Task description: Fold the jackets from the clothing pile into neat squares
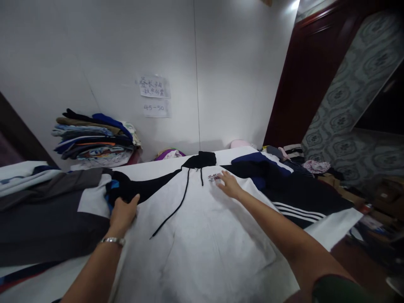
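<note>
Pale wall panels (240,75) rise behind our white-topped table (136,170), and from the head view we see a white top (195,227) laid front up across its middle, black collar (206,158) toward the wall. Our left hand (125,212) is at the lower edge of the black sleeve (154,185), thumb apart from the curled fingers; we cannot tell whether they pinch the cloth. Our right hand (229,185) lies palm down beside the chest lettering (215,177), fingers loosely spread and gripping nothing we can see. Spreading the cloth seems the step in hand, so we would do well to stroke outward from the chest with flat fingers, drawing the sleeve straight without twisting the shoulder. The long black cord (173,216) slants over the front and is best straightened. We should also keep the striped black garment (303,189), close on the right, from catching.
</note>
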`<action>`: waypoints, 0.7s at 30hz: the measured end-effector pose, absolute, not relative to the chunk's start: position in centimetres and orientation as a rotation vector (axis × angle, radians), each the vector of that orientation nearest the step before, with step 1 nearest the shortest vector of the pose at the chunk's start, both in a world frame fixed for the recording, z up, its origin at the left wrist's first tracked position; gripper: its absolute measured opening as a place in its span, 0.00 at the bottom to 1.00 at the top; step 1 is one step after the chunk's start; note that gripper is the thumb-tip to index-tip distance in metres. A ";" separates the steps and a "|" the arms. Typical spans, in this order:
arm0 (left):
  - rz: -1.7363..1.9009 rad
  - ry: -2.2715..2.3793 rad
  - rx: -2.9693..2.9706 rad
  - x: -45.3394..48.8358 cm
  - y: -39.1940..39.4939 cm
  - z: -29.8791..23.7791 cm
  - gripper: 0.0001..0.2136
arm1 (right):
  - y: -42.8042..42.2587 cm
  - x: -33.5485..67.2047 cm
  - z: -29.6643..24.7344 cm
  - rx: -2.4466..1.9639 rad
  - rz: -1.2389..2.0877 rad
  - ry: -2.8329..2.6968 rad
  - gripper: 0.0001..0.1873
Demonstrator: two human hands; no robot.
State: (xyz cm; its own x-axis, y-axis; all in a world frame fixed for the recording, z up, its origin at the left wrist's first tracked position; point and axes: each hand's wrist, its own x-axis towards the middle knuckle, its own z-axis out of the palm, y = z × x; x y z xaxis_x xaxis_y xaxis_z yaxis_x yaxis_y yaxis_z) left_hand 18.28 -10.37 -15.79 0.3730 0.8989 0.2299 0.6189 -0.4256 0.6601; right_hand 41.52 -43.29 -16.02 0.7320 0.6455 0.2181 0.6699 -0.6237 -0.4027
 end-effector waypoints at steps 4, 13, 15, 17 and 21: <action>0.924 1.035 2.721 18.0 -15.5 -16.1 0.30 | -42.1 46.2 -14.4 -2.478 -0.199 -0.936 0.19; 0.213 0.713 2.993 18.8 -19.4 -22.2 0.27 | -36.6 54.4 -13.4 -2.557 -0.066 -0.709 0.18; 0.209 0.724 2.993 18.7 -19.2 -22.3 0.27 | -35.5 55.7 -14.3 -2.603 -0.013 -0.658 0.15; 0.205 0.727 2.997 18.7 -19.1 -22.3 0.27 | -34.5 56.8 -15.5 -2.665 0.060 -0.608 0.12; 0.190 0.726 2.989 18.8 -19.1 -22.3 0.28 | -33.0 58.2 -17.9 -2.786 0.200 -0.584 0.18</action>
State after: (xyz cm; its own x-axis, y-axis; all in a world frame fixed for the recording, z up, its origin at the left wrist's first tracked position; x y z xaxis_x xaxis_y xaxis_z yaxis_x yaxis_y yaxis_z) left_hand 18.76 -19.07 -22.32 0.8814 0.4606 0.1051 0.4532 -0.8871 0.0871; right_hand 58.18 -33.03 -17.93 0.9083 0.4113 -0.0757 0.3717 -0.8768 -0.3050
